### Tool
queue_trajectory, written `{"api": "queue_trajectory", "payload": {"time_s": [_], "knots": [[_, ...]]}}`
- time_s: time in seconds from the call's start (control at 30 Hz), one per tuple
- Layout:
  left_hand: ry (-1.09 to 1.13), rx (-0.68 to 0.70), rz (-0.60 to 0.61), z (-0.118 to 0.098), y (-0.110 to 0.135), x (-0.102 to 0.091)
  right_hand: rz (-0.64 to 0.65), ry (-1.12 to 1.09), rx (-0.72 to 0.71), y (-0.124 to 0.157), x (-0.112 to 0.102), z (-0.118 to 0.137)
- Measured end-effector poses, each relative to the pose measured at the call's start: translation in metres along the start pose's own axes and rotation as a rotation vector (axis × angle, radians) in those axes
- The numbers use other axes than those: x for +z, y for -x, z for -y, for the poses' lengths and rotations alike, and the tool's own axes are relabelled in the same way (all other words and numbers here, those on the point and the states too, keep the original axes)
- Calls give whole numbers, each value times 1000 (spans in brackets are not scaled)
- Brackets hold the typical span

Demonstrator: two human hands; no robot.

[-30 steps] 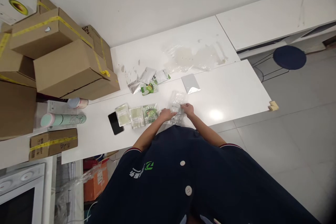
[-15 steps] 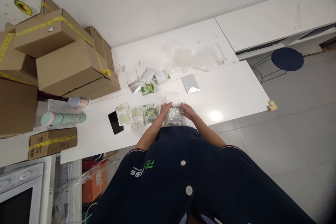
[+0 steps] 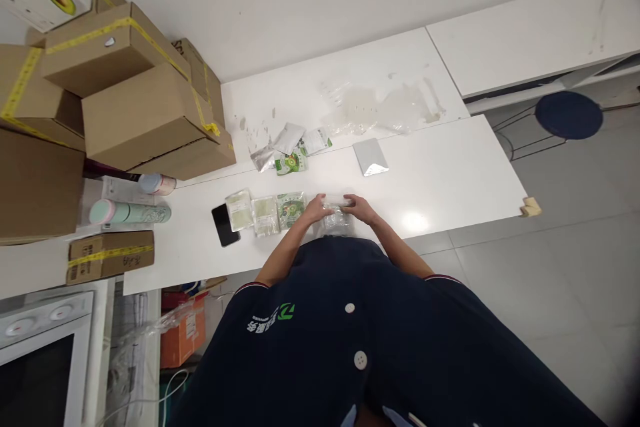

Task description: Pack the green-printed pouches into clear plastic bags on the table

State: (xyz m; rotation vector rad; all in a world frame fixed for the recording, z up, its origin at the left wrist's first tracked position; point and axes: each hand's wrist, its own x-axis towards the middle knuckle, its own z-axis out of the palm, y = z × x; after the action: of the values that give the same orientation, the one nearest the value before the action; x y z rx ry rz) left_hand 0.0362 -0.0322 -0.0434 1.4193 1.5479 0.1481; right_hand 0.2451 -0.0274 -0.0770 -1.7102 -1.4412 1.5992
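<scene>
Far left of your left grip stood stacked cardboard boxes [image 3: 145,113], with a mint-green bottle [image 3: 134,212] just nearer. Next came a black phone [image 3: 223,228], its edge under the first of two pale packets [image 3: 265,216], then a green-printed packet [image 3: 290,210] just beside your left grip [image 3: 316,209]. That grip was closed on the left side of the clear bubble wrap [image 3: 337,221] (its contents were too blurred to tell), which lay between your hands; your right grip [image 3: 359,208] pinched its right side. Behind your right grip, a silver pouch [image 3: 371,157] rested on the worktop [image 3: 450,173].
</scene>
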Motion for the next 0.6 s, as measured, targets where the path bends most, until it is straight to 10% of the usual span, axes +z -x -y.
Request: {"api": "queue_trajectory", "payload": {"time_s": [0.13, 0.37, 0.5, 0.6], "knots": [[-253, -38, -25, 4, -1, -2, -43, 199, -60, 1, -2, 5], [-6, -135, -94, 22, 11, 9, -61, 141, 10, -14, 24, -3], [-285, -51, -351, 17, 17, 11, -141, 334, 7, -42, 50, 20], [-491, 54, -318, 11, 21, 16, -65, 463, -14, -60, 63, 46]]}}
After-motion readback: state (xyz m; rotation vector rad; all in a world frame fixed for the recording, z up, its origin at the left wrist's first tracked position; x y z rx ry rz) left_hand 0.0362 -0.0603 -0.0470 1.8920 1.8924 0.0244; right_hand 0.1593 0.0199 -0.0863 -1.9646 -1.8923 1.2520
